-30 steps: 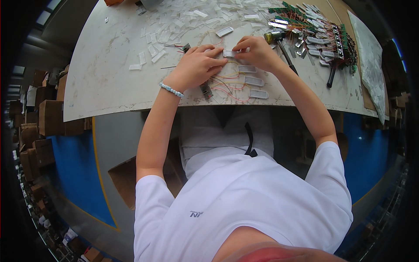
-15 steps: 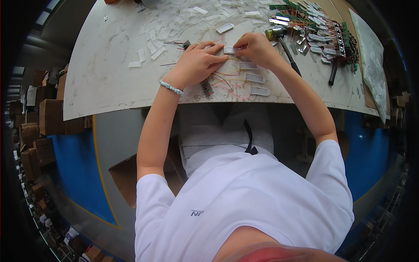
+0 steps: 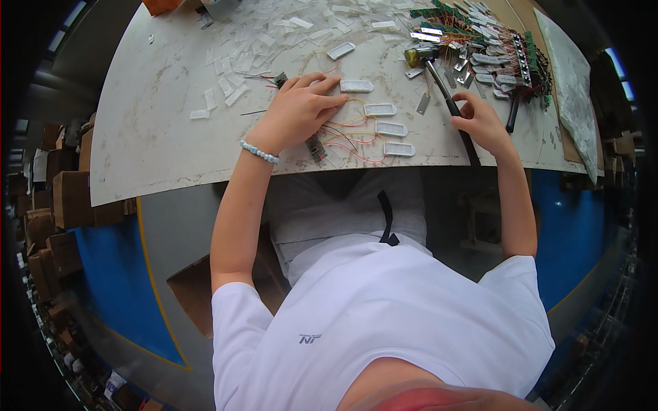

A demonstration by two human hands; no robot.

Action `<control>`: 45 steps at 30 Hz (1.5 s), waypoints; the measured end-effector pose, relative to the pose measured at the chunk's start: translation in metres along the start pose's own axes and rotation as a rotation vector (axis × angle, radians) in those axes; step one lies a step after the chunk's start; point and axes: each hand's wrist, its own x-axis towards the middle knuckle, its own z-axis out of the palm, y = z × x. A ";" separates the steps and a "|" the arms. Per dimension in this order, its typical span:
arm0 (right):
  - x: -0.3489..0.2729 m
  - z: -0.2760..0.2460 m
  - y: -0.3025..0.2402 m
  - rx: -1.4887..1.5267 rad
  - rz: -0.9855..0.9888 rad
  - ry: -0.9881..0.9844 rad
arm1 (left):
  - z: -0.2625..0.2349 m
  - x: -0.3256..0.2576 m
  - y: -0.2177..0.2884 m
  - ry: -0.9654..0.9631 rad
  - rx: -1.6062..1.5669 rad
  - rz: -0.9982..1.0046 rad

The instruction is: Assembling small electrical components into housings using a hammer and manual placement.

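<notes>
The left hand (image 3: 296, 109) is palm down, fingers (image 3: 327, 85) spread; the right hand (image 3: 485, 126) is loosely curled.

Cannot trace the wires (image 3: 353, 142) left of the hammer (image 3: 448, 96) all the way, partly hidden beneath the left hand (image 3: 301, 109). Cannot tell touch from mere overlap between the right hand (image 3: 482, 125) and the hammer. Cannot separate the small parts in the heap (image 3: 507, 60) beyond and right of the hammer. Cannot see the whole orange thing (image 3: 159, 5), far left of the hammer, nor the far side of the table (image 3: 137, 137), both cut off at the top.
</notes>
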 end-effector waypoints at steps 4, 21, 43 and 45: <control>-0.001 0.004 0.001 1.168 0.253 -0.185 | 0.001 -0.001 -0.001 0.030 0.011 -0.005; -0.037 0.027 -0.081 0.225 -0.460 0.138 | -0.001 -0.001 -0.002 -0.005 -0.007 -0.006; 0.024 0.023 -0.039 0.160 -0.216 0.204 | -0.011 -0.008 0.012 0.249 0.086 0.044; 0.038 0.029 -0.043 -0.088 -0.232 0.331 | -0.020 -0.026 0.016 0.365 -0.026 -0.046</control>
